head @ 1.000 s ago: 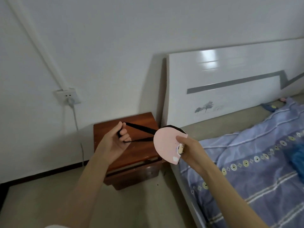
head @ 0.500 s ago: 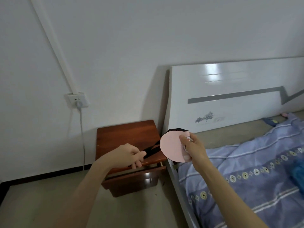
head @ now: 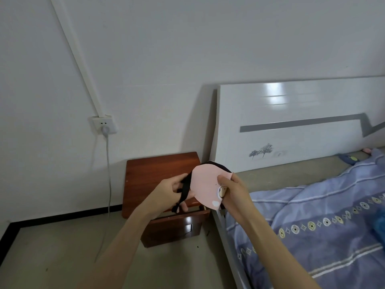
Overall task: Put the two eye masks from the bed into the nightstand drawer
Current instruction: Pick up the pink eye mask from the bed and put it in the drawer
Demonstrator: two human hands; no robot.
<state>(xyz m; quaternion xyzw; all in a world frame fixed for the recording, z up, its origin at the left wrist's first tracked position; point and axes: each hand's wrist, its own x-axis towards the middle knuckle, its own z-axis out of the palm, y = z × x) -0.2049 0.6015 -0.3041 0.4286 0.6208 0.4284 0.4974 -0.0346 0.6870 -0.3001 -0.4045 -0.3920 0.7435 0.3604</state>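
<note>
A pink eye mask [head: 205, 183], folded, with a dark layer showing behind its top edge, is held in the air over the nightstand's right side. My right hand [head: 230, 189] pinches its right edge. My left hand [head: 173, 191] grips its black strap [head: 184, 189], which hangs down from the fingers. Below them the reddish-brown nightstand [head: 158, 170] has its top drawer [head: 177, 223] pulled slightly out. Whether the dark layer is the second mask I cannot tell.
The white headboard [head: 291, 122] and the bed with a blue patterned quilt [head: 323, 215] fill the right. A wall socket [head: 104, 125] with a plug and a white cable hangs left of the nightstand. Bare floor lies in front.
My left hand rose from the nightstand's front edge back up to the mask and gathered the strap close to it. The right hand kept holding the mask in place.
</note>
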